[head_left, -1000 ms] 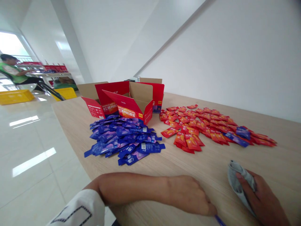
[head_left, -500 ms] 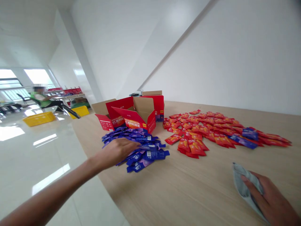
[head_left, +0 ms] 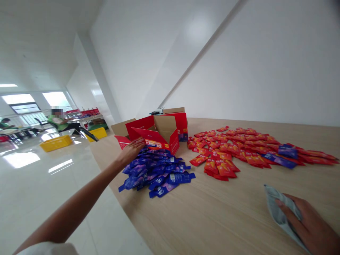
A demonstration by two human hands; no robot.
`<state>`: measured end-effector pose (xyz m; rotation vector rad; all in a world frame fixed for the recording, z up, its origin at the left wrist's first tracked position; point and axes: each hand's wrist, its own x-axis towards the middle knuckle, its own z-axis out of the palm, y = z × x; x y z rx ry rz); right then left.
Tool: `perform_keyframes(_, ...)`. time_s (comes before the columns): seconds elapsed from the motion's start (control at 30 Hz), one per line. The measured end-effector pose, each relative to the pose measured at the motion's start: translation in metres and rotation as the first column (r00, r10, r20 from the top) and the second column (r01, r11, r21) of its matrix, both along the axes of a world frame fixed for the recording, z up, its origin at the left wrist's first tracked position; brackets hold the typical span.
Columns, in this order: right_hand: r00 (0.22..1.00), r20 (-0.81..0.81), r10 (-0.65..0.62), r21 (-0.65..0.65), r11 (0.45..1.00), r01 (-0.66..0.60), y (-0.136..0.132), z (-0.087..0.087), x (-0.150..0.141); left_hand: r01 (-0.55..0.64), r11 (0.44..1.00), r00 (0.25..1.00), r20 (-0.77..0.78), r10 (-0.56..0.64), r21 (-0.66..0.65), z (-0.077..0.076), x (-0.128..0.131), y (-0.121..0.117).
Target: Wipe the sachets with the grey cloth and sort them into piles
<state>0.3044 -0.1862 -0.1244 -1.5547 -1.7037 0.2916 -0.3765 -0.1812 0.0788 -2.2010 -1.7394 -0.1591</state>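
My left hand is at the back left of a heap of blue sachets, close to the front of an open red carton. Its fingers are closed together, and a blue sachet shows at their tips, across the carton's printing. At the lower right, my right hand grips a folded grey-green cloth just over the tabletop. Beyond it spreads a wide pile of red sachets, with a couple of blue sachets lying on its right part.
Another red carton stands behind the first, against the wall side of the wooden table. The table's left edge drops to a shiny floor. Yellow bins and a seated person are farther off.
My left hand has moved back and left, from over the middle of the blue heap to its far side by the carton. The right hand keeps its grip on the cloth. The view has shifted slightly.
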Motion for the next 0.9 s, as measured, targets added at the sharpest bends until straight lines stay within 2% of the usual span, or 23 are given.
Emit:
perform_keyframes(0.1, 0.994, -0.084, 0.069, -0.053, 0.996, -0.073, 0.0, 0.0, 0.002, -0.005, 1.0, 1.0, 0.005, 0.005, -0.025, -0.017, 0.0, 0.007)
perform_keyframes(0.2, 0.996, -0.08, 0.033, -0.07, 0.997, -0.038, 0.0, -0.002, 0.005, -0.008, 0.998, 1.0, 0.016, 0.009, -0.067, -0.033, -0.001, 0.006)
perform_keyframes(0.27, 0.998, -0.05, 0.049, -0.066, 0.996, -0.052, 0.0, -0.003, 0.006, -0.015, 0.997, 0.999, 0.028, 0.018, -0.079, -0.038, -0.003, 0.002)
perform_keyframes(0.4, 0.999, 0.01, 0.053, -0.061, 0.997, -0.052, 0.0, -0.004, 0.007, -0.027, 0.998, 0.998, 0.057, 0.03, -0.048, -0.032, -0.008, -0.01)
perform_keyframes(0.5, 0.999, 0.022, 0.028, -0.065, 0.998, -0.027, 0.0, 0.001, 0.003, -0.012, 1.0, 0.997, 0.074, 0.012, 0.003, -0.022, 0.001, -0.027)
perform_keyframes(0.6, 0.999, 0.045, 0.029, -0.054, 0.998, -0.027, -0.005, 0.014, -0.004, 0.082, 0.995, 0.992, 0.09, -0.087, 0.057, -0.017, 0.035, -0.053)
perform_keyframes(0.7, 0.994, 0.067, 0.082, -0.077, 0.994, -0.076, -0.012, 0.029, -0.015, 0.281, 0.957, 0.952, 0.105, -0.288, 0.076, -0.015, 0.088, -0.081)
perform_keyframes(0.73, 0.995, 0.056, 0.08, -0.063, 0.995, -0.076, -0.014, 0.033, -0.019, 0.395, 0.911, 0.908, 0.102, -0.407, 0.12, -0.014, 0.108, -0.089)
perform_keyframes(0.8, 0.991, 0.062, 0.118, -0.048, 0.992, -0.115, -0.017, 0.039, -0.027, 0.581, 0.805, 0.803, 0.078, -0.591, 0.121, -0.01, 0.149, -0.099)
perform_keyframes(0.9, 0.966, 0.078, 0.247, -0.047, 0.969, -0.244, -0.024, 0.046, -0.04, 0.751, 0.649, 0.645, 0.074, -0.761, 0.121, -0.006, 0.208, -0.093)
